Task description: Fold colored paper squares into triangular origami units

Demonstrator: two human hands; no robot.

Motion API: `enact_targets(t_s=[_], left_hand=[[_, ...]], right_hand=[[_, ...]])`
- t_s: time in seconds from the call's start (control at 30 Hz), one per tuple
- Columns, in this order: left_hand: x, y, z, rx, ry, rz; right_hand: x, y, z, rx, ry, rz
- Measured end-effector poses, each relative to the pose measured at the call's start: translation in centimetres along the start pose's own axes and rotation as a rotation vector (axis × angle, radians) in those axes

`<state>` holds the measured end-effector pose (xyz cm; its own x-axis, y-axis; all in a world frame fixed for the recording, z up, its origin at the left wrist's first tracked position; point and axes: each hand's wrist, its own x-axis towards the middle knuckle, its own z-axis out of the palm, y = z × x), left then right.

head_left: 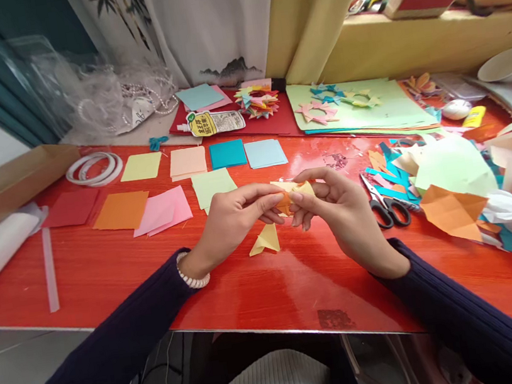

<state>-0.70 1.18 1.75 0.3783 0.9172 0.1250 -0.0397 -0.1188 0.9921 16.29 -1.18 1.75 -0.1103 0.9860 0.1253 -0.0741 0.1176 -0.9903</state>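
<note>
Both hands meet above the middle of the red table. My left hand (240,215) pinches the orange part of a small folded paper piece (285,202) between thumb and fingers. My right hand (334,206) grips its pale yellow part (302,190), thumb on top. The fingers cover much of the paper. Just below them a folded pale yellow piece (266,240) lies on the table. A light green stack of squares (213,187) is right behind my left hand.
Coloured paper squares (121,211) lie to the left. Black-handled scissors (387,205) and paper scraps (450,168) are at the right. Farther back are folded paper rings (317,112), a pouch (215,122) and white coils (94,169). A cardboard box (16,181) stands at the left.
</note>
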Motion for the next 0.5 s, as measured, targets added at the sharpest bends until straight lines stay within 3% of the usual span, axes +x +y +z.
enact_targets(t_s=[0.3,0.5], left_hand=[[-0.07,-0.01,0.19,-0.007,-0.033,-0.042],[0.08,0.10,0.12,0.075,0.012,-0.038]], right_hand=[[-0.09,0.18,0.06,0.006,0.021,0.025],[0.10,-0.21,-0.12,-0.009,-0.055,0.063]])
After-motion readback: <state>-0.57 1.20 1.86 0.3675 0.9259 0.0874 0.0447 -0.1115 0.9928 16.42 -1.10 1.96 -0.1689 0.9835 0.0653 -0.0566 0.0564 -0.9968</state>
